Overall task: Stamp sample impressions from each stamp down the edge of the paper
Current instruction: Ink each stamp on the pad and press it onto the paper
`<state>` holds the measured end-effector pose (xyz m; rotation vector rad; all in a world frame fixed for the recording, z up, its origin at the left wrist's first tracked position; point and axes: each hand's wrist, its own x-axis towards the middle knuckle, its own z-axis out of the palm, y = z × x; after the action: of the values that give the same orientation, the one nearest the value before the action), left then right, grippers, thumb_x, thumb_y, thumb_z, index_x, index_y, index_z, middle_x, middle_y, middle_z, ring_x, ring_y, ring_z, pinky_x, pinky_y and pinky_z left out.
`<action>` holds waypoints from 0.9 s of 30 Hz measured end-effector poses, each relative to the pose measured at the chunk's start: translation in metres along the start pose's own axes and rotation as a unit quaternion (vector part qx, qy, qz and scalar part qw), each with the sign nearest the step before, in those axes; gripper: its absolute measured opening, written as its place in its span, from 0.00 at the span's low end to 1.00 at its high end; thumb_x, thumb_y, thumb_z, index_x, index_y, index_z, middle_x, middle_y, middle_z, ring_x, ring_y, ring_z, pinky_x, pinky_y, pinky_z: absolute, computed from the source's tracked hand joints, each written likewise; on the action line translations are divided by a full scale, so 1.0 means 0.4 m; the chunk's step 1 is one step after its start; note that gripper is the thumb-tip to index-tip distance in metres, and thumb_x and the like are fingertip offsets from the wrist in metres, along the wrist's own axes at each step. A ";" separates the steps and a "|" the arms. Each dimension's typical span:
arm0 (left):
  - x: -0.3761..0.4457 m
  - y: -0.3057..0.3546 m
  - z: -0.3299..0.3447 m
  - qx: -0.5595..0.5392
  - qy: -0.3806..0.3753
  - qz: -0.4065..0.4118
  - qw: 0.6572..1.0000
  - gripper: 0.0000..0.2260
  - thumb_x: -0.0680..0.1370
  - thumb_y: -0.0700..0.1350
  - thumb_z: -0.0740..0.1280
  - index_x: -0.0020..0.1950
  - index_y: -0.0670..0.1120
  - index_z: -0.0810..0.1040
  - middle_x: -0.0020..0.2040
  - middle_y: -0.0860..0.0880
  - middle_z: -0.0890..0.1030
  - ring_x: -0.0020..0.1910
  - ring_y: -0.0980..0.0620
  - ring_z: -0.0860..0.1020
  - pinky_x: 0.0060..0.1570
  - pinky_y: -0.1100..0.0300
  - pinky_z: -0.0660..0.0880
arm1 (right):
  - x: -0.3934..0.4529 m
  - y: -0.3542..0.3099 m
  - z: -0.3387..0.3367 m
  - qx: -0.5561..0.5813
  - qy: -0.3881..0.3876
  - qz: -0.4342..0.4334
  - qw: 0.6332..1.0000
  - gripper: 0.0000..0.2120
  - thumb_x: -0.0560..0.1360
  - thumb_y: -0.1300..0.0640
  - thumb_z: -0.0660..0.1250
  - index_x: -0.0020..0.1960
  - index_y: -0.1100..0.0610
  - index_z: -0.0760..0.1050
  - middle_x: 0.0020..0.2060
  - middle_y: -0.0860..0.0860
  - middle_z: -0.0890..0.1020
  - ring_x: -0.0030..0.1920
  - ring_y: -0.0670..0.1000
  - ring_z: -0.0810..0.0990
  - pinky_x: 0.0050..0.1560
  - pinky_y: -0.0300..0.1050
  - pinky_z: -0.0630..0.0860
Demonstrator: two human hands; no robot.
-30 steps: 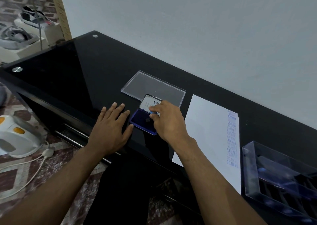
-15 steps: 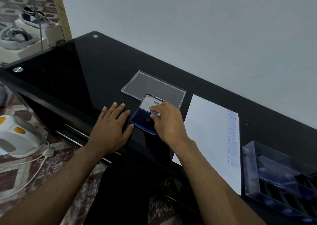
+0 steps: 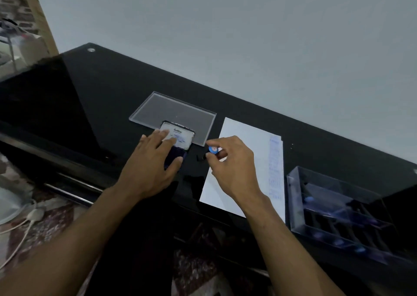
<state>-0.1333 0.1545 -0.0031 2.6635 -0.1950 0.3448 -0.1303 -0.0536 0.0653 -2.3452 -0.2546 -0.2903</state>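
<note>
My right hand (image 3: pixel 232 160) pinches a small stamp (image 3: pixel 212 150) with a blue round end, held between the ink pad and the paper, above the tabletop. My left hand (image 3: pixel 153 162) lies on the blue ink pad (image 3: pixel 178 152), fingers touching its raised white-labelled lid (image 3: pixel 179 135). The white paper (image 3: pixel 243 160) lies to the right, with a column of faint blue impressions (image 3: pixel 275 167) down its right edge.
A clear plastic box (image 3: pixel 338 207) holding several more stamps stands at the right. A clear flat lid (image 3: pixel 173 112) lies behind the ink pad. The black glass table's (image 3: pixel 90 97) front edge runs under my wrists. A wall rises behind.
My right hand lifted the stamp off the ink pad and moved right toward the paper. My left hand slid onto the pad and its lid. The view shifted left.
</note>
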 end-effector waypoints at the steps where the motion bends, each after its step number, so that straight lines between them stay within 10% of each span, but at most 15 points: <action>1: 0.005 0.030 0.005 -0.006 -0.002 0.008 1.000 0.27 0.81 0.60 0.59 0.76 0.48 0.68 0.79 0.46 0.63 0.79 0.46 0.59 0.79 0.45 0.53 | -0.010 0.015 -0.020 0.003 0.009 0.010 1.000 0.12 0.74 0.60 0.73 0.56 0.51 0.83 0.51 0.46 0.79 0.45 0.45 0.80 0.46 0.42 0.82; 16: 0.030 0.343 0.181 -0.043 -0.091 0.143 0.985 0.31 0.80 0.65 0.50 0.79 0.50 0.65 0.81 0.49 0.59 0.81 0.49 0.52 0.79 0.47 0.51 | -0.158 0.194 -0.269 -0.081 0.076 0.111 0.988 0.13 0.76 0.58 0.72 0.60 0.52 0.82 0.55 0.47 0.79 0.50 0.46 0.81 0.58 0.39 0.79; 22: 0.040 0.392 0.220 -0.015 -0.120 0.155 0.981 0.32 0.80 0.65 0.49 0.79 0.51 0.63 0.82 0.49 0.58 0.81 0.48 0.52 0.80 0.47 0.49 | -0.183 0.237 -0.304 -0.116 0.075 0.118 0.983 0.15 0.76 0.58 0.71 0.63 0.53 0.80 0.55 0.47 0.79 0.46 0.42 0.77 0.46 0.19 0.68; 27: 0.049 0.397 0.239 0.001 -0.123 0.161 0.979 0.32 0.79 0.65 0.47 0.79 0.52 0.65 0.81 0.49 0.59 0.81 0.46 0.53 0.79 0.44 0.50 | -0.194 0.263 -0.298 -0.132 0.069 0.115 0.982 0.13 0.75 0.58 0.73 0.59 0.54 0.82 0.52 0.48 0.80 0.45 0.44 0.79 0.47 0.23 0.70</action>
<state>-0.1247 -0.0312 -0.0157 2.6682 -0.7067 0.1114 -0.1923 -0.2192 0.0570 -2.5704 0.1310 -0.3912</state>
